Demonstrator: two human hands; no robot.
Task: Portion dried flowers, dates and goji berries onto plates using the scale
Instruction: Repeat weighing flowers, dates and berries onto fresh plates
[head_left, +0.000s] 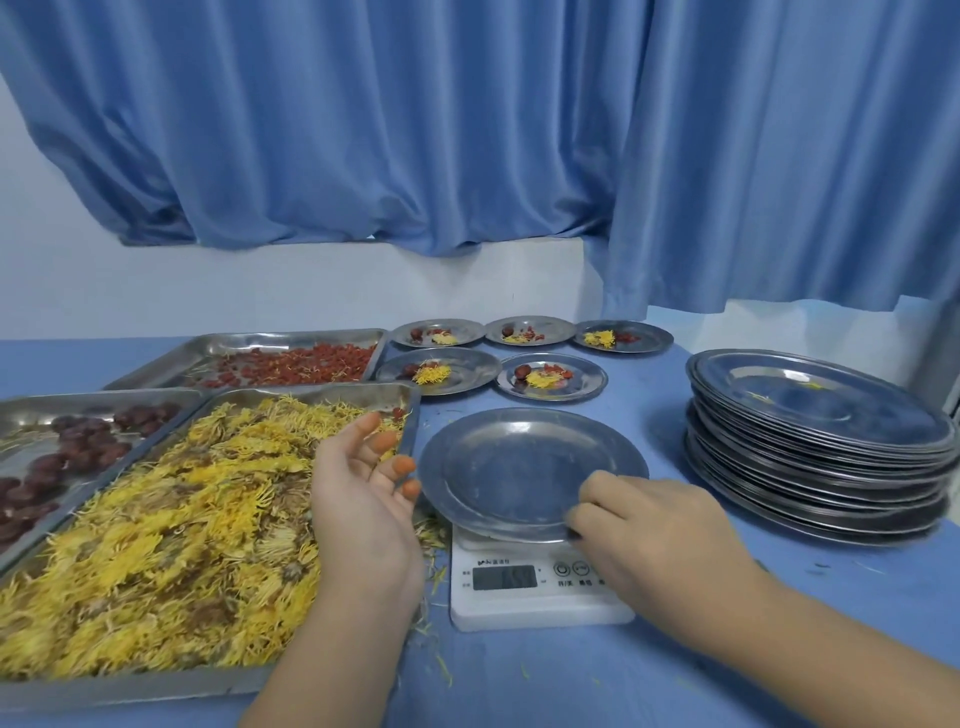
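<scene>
Hands — left (363, 499) loose, right (649, 535) pinching plate (519, 462) on scale (519, 605) — lettering blurred

Blue table (675, 675): white digital scale (524, 587) sits front centre. Just left of scale: chrysanthemum tray (130, 688). Further left: date tray (31, 410). Behind-left: goji tray (291, 340). Behind scale: five portioned plates (587, 382) in two rows. Right of scale, well apart: plate stack (815, 483). Loose petals (434, 540) by scale's left edge.
</scene>
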